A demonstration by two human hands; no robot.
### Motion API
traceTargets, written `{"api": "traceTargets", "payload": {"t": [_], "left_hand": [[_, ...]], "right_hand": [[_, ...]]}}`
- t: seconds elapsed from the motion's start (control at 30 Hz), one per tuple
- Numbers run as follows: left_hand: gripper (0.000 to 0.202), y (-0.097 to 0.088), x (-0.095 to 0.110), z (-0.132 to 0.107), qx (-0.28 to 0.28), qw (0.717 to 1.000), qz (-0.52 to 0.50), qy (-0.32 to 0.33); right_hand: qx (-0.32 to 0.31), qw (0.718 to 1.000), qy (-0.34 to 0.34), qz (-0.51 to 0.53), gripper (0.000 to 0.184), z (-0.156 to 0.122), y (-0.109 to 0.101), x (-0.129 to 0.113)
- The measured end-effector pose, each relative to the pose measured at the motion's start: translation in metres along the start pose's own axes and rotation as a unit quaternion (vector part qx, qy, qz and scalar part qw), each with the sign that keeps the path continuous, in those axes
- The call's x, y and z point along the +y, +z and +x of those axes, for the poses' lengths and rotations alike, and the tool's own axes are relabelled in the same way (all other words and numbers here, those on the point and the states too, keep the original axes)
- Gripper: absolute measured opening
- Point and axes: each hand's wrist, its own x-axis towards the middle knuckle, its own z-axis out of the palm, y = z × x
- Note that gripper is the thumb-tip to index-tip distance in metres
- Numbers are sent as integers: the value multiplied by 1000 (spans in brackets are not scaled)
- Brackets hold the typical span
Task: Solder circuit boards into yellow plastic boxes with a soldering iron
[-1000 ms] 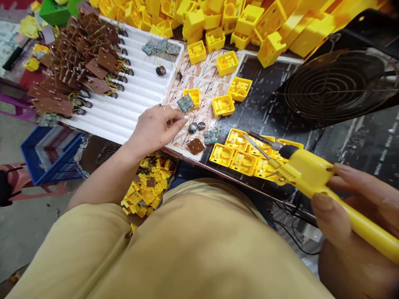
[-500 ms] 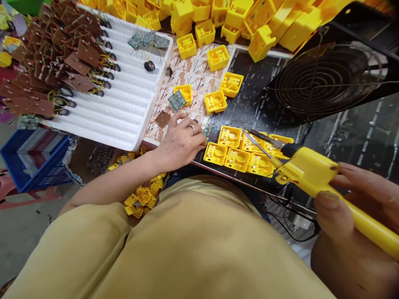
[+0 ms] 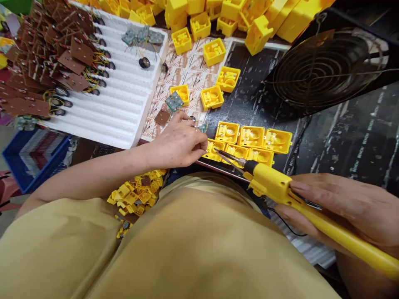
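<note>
Along the near edge of the black bench mat [image 3: 258, 85], six open yellow plastic housings sit in two close rows of three, likely grouped so that each lies within short reach; the right hand [image 3: 346, 203] is wrapped round the long handle of a yellow soldering iron [image 3: 271, 180], fingers and thumb closed on it well back from the metal end, presumably to stay clear of heat; its slim dark tip points into the nearest left housing [image 3: 213, 150], though whether it touches cannot be told; the left hand [image 3: 179, 143] rests palm down just beside that housing, fingers curled and thumb drawn in close, perhaps to steady something small, but whether it grips anything cannot be told.

Just beyond the left knuckles lie a flat brown circuit board [image 3: 162, 117] and a green circuit board [image 3: 174, 101], the green one leaning on another yellow housing [image 3: 183, 92]; farther left, a white foam tray [image 3: 118, 124] with ribbed, matt channels bears a bristling stack of brown boards [image 3: 62, 50], with round black speakers on thin yellow wires along its side; to the right stands a black fan [image 3: 314, 77] with concentric wire rings, angled towards the bench.
</note>
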Motion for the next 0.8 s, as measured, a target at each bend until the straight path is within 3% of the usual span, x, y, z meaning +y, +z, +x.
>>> {"api": "traceTargets", "payload": {"t": [0.1,0.23,0.37,0.5,0.57,0.67,0.8], "left_hand": [[21,-4,1,4,-37,999,28,5],[21,-5,0,5,-39,998,42,11],[22,-4,-1,5,-40,998,53,14],[24,-5,2,7,-57,997,58,5],[23,-5,2,7,-53,997,60,6],[21,-4,1,7,-38,997,60,15],[19,-2,0,6,-25,998,55,27]], "right_hand": [[-5,1000,4,10,34,3,2,-3],[-38,999,29,-10,6,-3,5,-4],[-44,999,24,-5,9,-1,8,-2],[-22,998,-59,-19,20,9,9,3],[-15,997,-76,-28,16,10,9,4],[-8,999,-11,-49,13,3,10,-1],[6,993,78,-87,26,-9,13,-10]]}}
